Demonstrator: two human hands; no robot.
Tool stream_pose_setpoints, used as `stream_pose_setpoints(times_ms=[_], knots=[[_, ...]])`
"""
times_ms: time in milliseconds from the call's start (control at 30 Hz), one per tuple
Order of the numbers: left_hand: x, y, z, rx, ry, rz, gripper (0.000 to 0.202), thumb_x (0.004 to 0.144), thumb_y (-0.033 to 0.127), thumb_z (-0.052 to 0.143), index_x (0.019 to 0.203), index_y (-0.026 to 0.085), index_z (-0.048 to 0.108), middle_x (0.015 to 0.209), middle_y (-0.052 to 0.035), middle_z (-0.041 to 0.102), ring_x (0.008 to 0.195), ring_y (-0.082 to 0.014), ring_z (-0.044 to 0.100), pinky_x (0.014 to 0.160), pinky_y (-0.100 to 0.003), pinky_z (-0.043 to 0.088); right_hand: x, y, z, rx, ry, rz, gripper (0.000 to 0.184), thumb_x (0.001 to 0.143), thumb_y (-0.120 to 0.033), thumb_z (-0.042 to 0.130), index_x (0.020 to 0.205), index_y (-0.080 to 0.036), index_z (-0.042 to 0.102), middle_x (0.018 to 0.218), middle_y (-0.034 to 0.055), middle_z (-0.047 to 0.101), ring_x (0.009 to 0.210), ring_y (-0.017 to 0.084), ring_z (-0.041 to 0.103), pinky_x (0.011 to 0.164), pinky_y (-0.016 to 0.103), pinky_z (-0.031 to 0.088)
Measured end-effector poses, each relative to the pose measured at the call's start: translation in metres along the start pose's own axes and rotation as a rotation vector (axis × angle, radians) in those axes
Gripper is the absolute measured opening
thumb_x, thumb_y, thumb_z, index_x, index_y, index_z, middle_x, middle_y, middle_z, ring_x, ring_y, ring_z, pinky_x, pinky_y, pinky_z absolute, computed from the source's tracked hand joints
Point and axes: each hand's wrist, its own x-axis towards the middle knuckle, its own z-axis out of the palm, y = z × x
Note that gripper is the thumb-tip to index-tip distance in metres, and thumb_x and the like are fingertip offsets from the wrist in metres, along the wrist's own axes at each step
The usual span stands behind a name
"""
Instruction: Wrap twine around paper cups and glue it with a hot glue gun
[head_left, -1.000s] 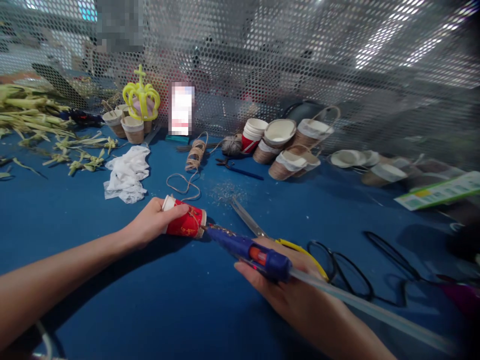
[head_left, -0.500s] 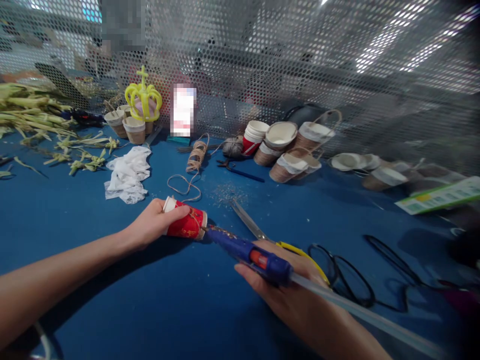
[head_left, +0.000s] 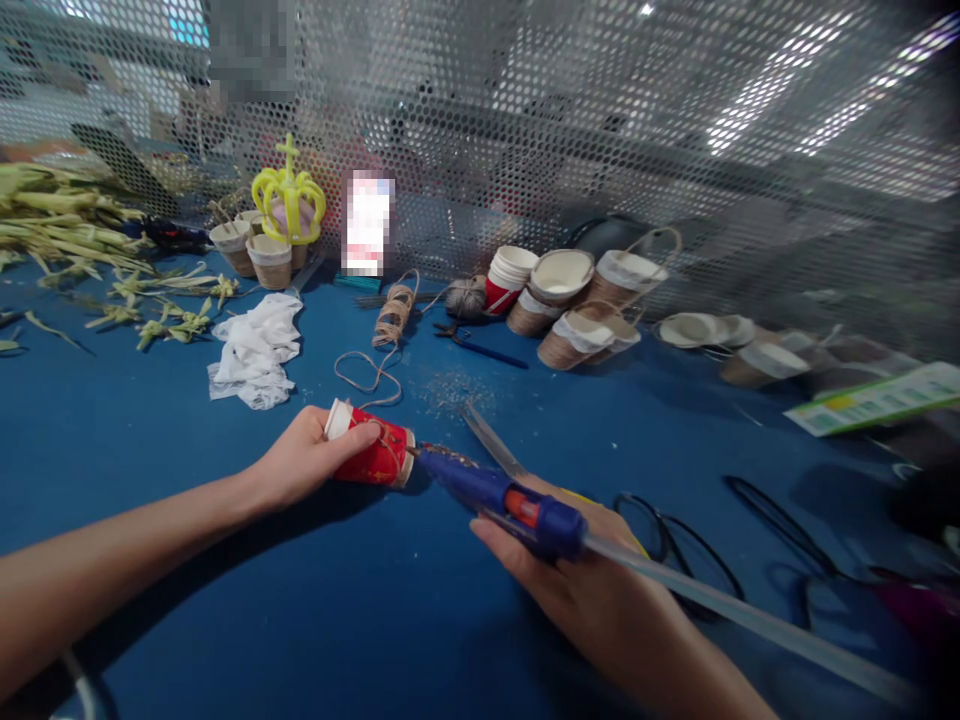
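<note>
My left hand (head_left: 311, 452) is closed around a red paper cup (head_left: 379, 455) lying on its side, its base turned to the right. The thumb presses a thin strand of twine against the cup's wall. My right hand (head_left: 570, 560) grips a blue hot glue gun (head_left: 487, 490), a long clear glue stick (head_left: 735, 600) coming out of its back. The gun's nozzle is at the edge of the cup's base. Under the right hand lie scissors (head_left: 491, 440) with yellow handles, partly hidden. A twine bundle (head_left: 395, 315) lies beyond the cup, its loose end running toward it.
Twine-wrapped cups (head_left: 576, 338) and stacked red paper cups (head_left: 510, 275) stand along the mesh screen (head_left: 480, 130). White crumpled cloth (head_left: 259, 350), pliers (head_left: 487, 348) and a yellow crown-shaped piece (head_left: 289, 200) lie farther back. A black cable (head_left: 675, 540) loops at the right.
The glue gun's nozzle has shifted slightly along the edge of the cup's base. The cup has turned a little in my left hand.
</note>
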Motion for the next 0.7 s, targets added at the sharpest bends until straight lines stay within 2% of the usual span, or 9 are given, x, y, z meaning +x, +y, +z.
stream_pose_setpoints(times_ms=[267, 367, 500, 700], knots=[[0.001, -0.006, -0.003, 0.102, -0.029, 0.055, 0.03, 0.073, 0.039, 0.057, 0.067, 0.01, 0.063, 0.053, 0.002, 0.056, 0.046, -0.0072, 0.041, 0.044, -0.018, 0.029, 0.003, 0.002, 0.001, 0.072, -0.072, 0.116, 0.017, 0.081, -0.035, 0.048, 0.073, -0.02, 0.052, 0.063, 0.001, 0.06, 0.055, 0.014, 0.056, 0.052, 0.025, 0.045], [0.001, -0.006, -0.003, 0.104, -0.04, 0.063, 0.03, 0.073, 0.039, 0.056, 0.066, 0.01, 0.062, 0.052, 0.0024, 0.054, 0.046, -0.0071, 0.04, 0.044, -0.018, 0.029, 0.006, 0.003, 0.001, 0.049, -0.058, 0.095, 0.017, 0.082, -0.034, 0.047, 0.072, -0.022, 0.051, 0.063, 0.0019, 0.06, 0.055, 0.015, 0.056, 0.054, 0.027, 0.045], [0.0, -0.007, -0.002, 0.109, -0.046, 0.08, 0.03, 0.073, 0.038, 0.056, 0.063, 0.011, 0.061, 0.051, 0.0031, 0.052, 0.045, -0.0064, 0.038, 0.043, -0.018, 0.027, 0.011, 0.003, 0.0, 0.065, -0.061, 0.086, 0.02, 0.083, -0.032, 0.043, 0.067, -0.023, 0.051, 0.056, 0.0011, 0.057, 0.048, 0.014, 0.052, 0.047, 0.025, 0.042], [0.001, -0.005, -0.002, 0.086, -0.048, 0.072, 0.027, 0.073, 0.037, 0.057, 0.065, 0.011, 0.063, 0.052, 0.0032, 0.055, 0.046, -0.0059, 0.039, 0.043, -0.017, 0.028, 0.006, 0.003, 0.001, 0.061, -0.041, 0.08, 0.016, 0.081, -0.034, 0.049, 0.071, -0.021, 0.052, 0.062, 0.0005, 0.059, 0.053, 0.014, 0.055, 0.053, 0.025, 0.044]])
